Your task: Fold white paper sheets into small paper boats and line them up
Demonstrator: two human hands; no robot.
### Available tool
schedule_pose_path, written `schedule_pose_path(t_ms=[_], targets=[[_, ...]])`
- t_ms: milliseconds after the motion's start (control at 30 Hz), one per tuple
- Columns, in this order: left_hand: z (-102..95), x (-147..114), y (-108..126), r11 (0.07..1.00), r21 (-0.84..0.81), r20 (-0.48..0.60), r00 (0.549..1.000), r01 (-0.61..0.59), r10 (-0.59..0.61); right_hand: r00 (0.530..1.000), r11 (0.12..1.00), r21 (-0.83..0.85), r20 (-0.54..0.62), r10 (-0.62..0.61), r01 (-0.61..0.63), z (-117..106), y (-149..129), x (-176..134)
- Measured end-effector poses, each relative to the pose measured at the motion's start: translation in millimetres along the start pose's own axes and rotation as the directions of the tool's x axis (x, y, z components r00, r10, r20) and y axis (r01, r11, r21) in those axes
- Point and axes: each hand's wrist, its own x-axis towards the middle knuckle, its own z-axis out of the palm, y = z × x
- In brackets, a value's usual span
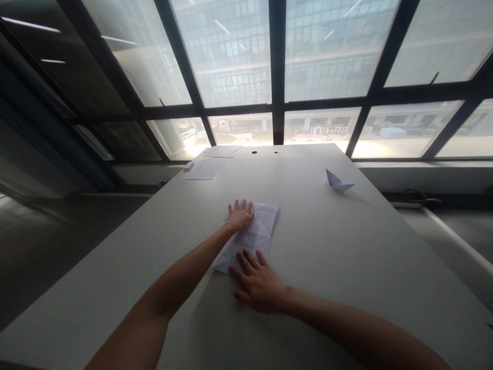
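A creased sheet of white paper lies on the table in front of me, crossed by several fold lines. Flat on its far left part rests my left hand, fingers spread. My right hand is spread over the near edge, its fingertips on the paper and its palm over the tabletop. Neither hand grips anything. To the right, farther off, stands a folded paper boat.
The white table stretches toward tall windows. Loose sheets of paper lie at its far left, with a small pale object beside them. Near the far edge is a dark round hole.
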Motion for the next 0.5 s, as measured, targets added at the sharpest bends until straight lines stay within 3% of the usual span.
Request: schedule_pose_path(t_ms=[67,133,167,267,367,500], targets=[[-0.6,-2,19,0.998,0.002,-0.012,0.998,-0.056,0.056,1.0,1.0,-0.001,0.002,-0.003,0.003,-2,2,4],[3.0,-5,39,0.97,-0.063,0.005,0.972,-0.234,0.235,1.0,1.0,-0.008,-0.016,-0.001,0.001,-2,2,6],[5.8,-8,48,0.962,-0.084,0.018,0.965,-0.259,0.261,1.0,1.0,-0.013,-0.027,-0.003,0.003,-2,1,5],[13.6,-14,58,0.967,-0.071,-0.029,0.97,-0.243,0.241,0.998,0.999,-0.025,-0.048,-0.031,0.03,-2,-3,-4],[14.9,-16,48,0.982,-0.066,-0.047,0.983,-0.178,0.175,0.995,0.997,-0.027,-0.063,-0.078,0.076,1,-8,-15],[9.0,-6,38,0.994,-0.091,0.021,0.998,-0.053,0.055,0.988,0.99,-0.047,-0.078,-0.134,0.131,7,-11,-12]])
